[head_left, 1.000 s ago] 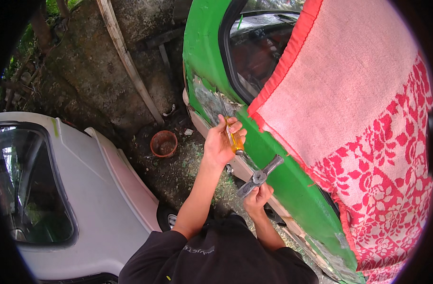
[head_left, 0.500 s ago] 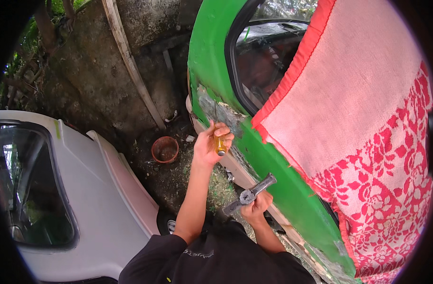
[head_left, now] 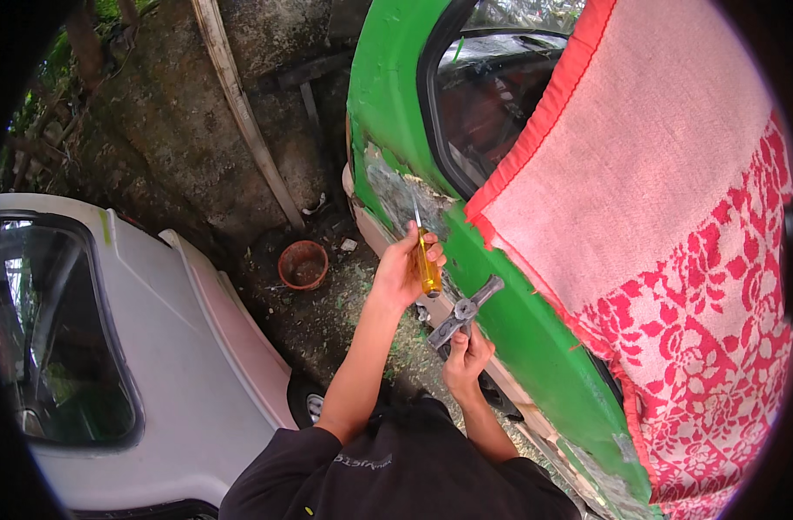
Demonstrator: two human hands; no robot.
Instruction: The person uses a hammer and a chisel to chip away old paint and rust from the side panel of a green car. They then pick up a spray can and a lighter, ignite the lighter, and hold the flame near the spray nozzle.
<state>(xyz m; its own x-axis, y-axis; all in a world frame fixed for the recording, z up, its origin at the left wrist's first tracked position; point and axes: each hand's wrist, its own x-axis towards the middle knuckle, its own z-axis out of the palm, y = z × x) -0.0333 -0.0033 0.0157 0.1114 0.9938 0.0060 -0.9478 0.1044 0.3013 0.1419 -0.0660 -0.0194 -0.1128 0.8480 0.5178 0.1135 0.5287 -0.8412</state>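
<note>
Left hand (head_left: 399,276) — grip wrapped round a yellow screwdriver (head_left: 430,276) that points at the scraped patch (head_left: 389,184) on the green car (head_left: 535,347); right hand (head_left: 467,364) — grip clasping a hammer (head_left: 464,310) near the screwdriver.

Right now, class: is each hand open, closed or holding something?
Left hand: closed around a yellow-handled metal screwdriver.
Right hand: closed around a grey, double-ended metal hammer.

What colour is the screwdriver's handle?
Amber yellow; the handle shows best in the head view.
</note>
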